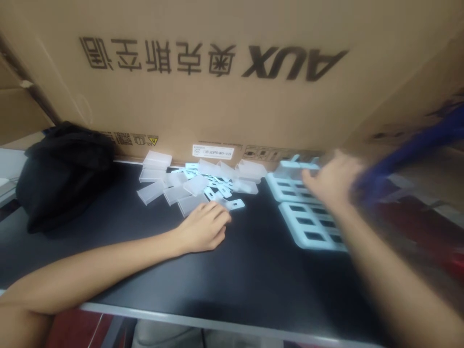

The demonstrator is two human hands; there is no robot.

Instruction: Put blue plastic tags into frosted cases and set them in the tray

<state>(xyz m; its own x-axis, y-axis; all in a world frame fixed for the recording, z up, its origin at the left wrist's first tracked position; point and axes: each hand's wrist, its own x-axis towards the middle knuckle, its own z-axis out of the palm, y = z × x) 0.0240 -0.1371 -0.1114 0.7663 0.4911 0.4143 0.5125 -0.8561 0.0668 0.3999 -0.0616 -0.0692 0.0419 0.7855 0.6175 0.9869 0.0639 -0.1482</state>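
Observation:
My left hand (205, 226) rests on the dark table with its fingers curled closed. Whatever may be in its grasp is hidden. Just beyond the knuckles lies a loose pile of frosted clear plastic sleeves (151, 192) and small light-blue tabs with a slot, one tab (236, 204) close to the fingers. Smeared by motion, my right hand (335, 179) is over the far one of two light-blue plastic frames (273, 188) with rectangular openings. The thumb points left, near a translucent piece; whether the hand grips anything is unclear. The nearer frame (290, 227) lies partly behind my right forearm.
A large cardboard box (217, 106) with upside-down print stands as a wall behind the pile. On the left sits a black cloth bag (65, 179). A blurred blue strip (416, 150) crosses at the right. The table's pale front edge (174, 316) runs below my arms.

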